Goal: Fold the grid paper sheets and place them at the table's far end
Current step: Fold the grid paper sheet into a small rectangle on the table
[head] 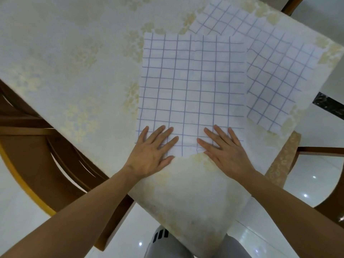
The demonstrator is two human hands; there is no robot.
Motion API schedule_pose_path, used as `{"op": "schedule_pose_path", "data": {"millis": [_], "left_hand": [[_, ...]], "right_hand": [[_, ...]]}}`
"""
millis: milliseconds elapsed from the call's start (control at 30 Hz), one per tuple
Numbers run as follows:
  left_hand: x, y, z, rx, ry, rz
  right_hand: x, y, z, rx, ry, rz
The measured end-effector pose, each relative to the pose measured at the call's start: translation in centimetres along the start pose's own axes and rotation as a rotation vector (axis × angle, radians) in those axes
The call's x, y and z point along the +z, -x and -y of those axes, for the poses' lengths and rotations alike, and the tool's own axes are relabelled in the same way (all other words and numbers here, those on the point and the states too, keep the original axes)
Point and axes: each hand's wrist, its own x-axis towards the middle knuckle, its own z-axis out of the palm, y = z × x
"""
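A white sheet of grid paper (pixel 191 86) with blue lines lies flat in front of me on the table, a faint crease running down its middle. My left hand (pixel 152 149) presses flat on its near left corner, fingers spread. My right hand (pixel 223 148) presses flat on its near right part, fingers spread too. A second grid sheet (pixel 270 58) lies at an angle to the right, partly tucked under the first one. Neither hand grips anything.
The table carries a cream cloth (pixel 74 53) with a pale gold floral pattern; its corner hangs toward me. A wooden chair (pixel 37 146) stands at the left, another chair (pixel 316 151) at the right. Glossy white floor shows below.
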Motion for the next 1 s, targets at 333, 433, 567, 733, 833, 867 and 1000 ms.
{"op": "schedule_pose_path", "data": {"millis": [333,433,567,733,833,867,1000], "left_hand": [[-0.4,0.3,-1.5,-0.052,0.022,0.005],[-0.6,0.2,-1.8,-0.075,0.044,0.007],[-0.7,0.1,-1.9,-0.112,0.039,0.021],[-1.2,0.1,-2.6,-0.127,0.084,0.046],[-1.5,1.0,-3.4,-0.132,0.127,0.055],[-1.6,1.4,-3.8,-0.135,0.136,0.061],[-2.2,3.0,-5.8,-0.179,0.172,0.093]], "right_hand": [[0.6,1.0,0.3,0.062,-0.106,-0.064],[0.4,1.4,0.6,0.090,-0.145,-0.055],[-0.4,1.7,1.4,0.142,-0.209,-0.040],[-1.3,1.9,2.3,0.257,-0.252,-0.019],[-1.8,2.6,2.8,0.242,-0.186,0.042],[-1.9,3.0,3.0,0.228,-0.159,0.098],[-1.6,4.9,3.1,0.219,-0.120,0.174]]}}
